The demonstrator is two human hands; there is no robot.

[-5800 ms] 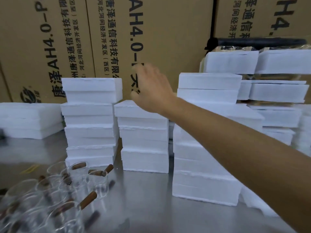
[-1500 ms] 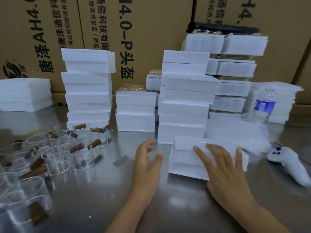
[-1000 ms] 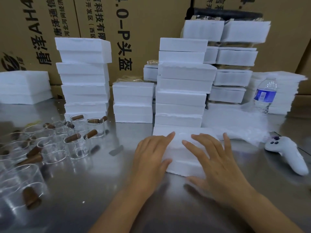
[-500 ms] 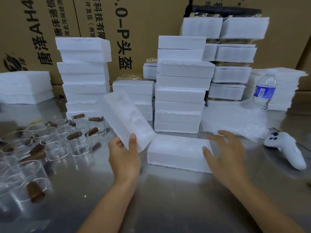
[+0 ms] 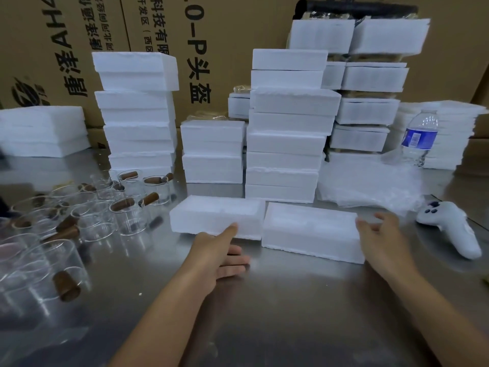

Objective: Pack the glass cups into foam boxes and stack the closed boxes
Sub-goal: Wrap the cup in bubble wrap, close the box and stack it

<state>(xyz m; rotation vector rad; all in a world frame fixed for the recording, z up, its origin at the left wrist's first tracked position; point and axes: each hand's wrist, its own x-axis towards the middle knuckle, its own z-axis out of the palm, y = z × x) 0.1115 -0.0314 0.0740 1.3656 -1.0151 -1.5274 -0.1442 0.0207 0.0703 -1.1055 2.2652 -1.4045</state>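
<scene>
Lid [image 5: 217, 217] and base [image 5: 312, 231] of one foam box lay side by side on the steel table [image 5: 264, 313] in the head view, their short ends touching or nearly so. A second and a half before, the same box had sat shut under both palms, and half a second before the left hand had held the lid tilted in the air. That lid was now down flat to the left of the base. The left hand [image 5: 217, 250] rested at its near edge, thumb against the foam wall and the other fingers straight and flat on the table, holding nothing. The right hand [image 5: 375, 229] sat at the right end of the base with its fingers loosely bent; blur hid whether they touched the foam. The hollows inside both halves were too washed out to read. The glass cups [image 5: 79, 215], with their brown handles, stood clustered at the left, well apart from the base and untouched. Stacks of closed boxes [image 5: 285, 128] rose just behind, with a plastic sheet [image 5: 370, 181], a water bottle [image 5: 419, 136] and a white controller [image 5: 449, 229] off to the right. By my reading the box was opened and ready, so the next step would be fetching a cup.
</scene>
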